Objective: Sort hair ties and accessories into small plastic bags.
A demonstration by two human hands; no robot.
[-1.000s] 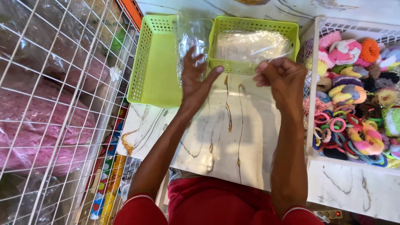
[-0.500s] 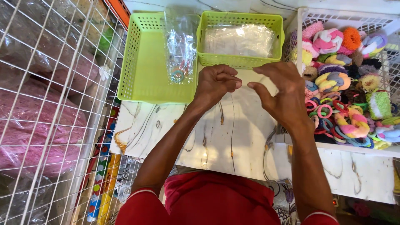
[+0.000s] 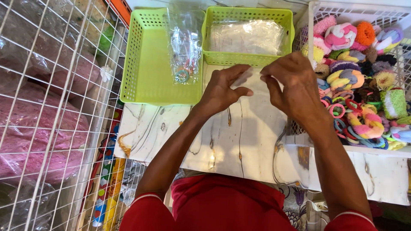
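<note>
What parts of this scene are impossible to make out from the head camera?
- What the left hand and right hand pinch: thin, clear, partly hidden by fingers.
- Contents of the clear bag: too small, glare.
- Contents of the right green basket: hidden under crinkled plastic.
- The white crate of hair ties: cut off by the right edge.

A clear plastic packet (image 3: pixel 185 47) stands at the far side, leaning where the two green baskets meet; it is tall and holds small coloured hair rings near its bottom. A flat stack of clear plastic bags (image 3: pixel 248 36) lies in the far right green basket (image 3: pixel 248 57). Behind the wire grid on the left, clear bags hold pink bundles (image 3: pixel 38 141).
</note>
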